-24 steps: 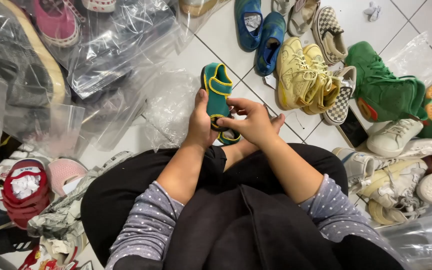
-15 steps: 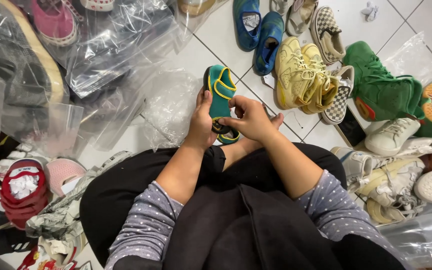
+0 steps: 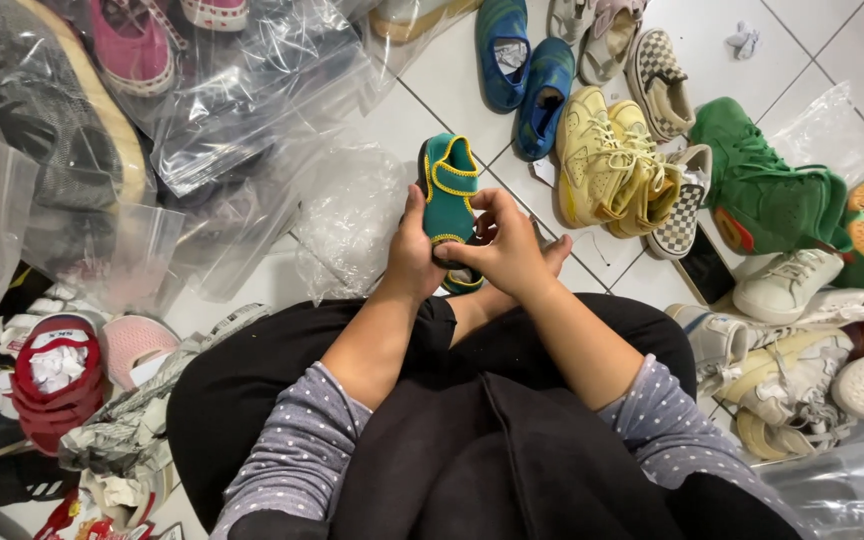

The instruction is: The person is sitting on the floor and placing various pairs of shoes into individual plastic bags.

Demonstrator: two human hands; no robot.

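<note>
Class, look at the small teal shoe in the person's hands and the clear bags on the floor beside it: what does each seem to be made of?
Teal shoe: seemingly soft matte knit or neoprene-like fabric, with yellow stitched edging; held by the left hand and right hand. Clear bags: thin glossy plastic film, judging by the wrinkles, glare and see-through look.

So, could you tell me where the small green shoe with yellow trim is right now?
In the head view, centre frame, the green shoe is held between left hand and right hand, above the person's lap, left of the yellow sneakers.

The scene is viewed steeply downward from one head-worn camera, close above the lap and the tiled floor [image 3: 432,75].
</note>
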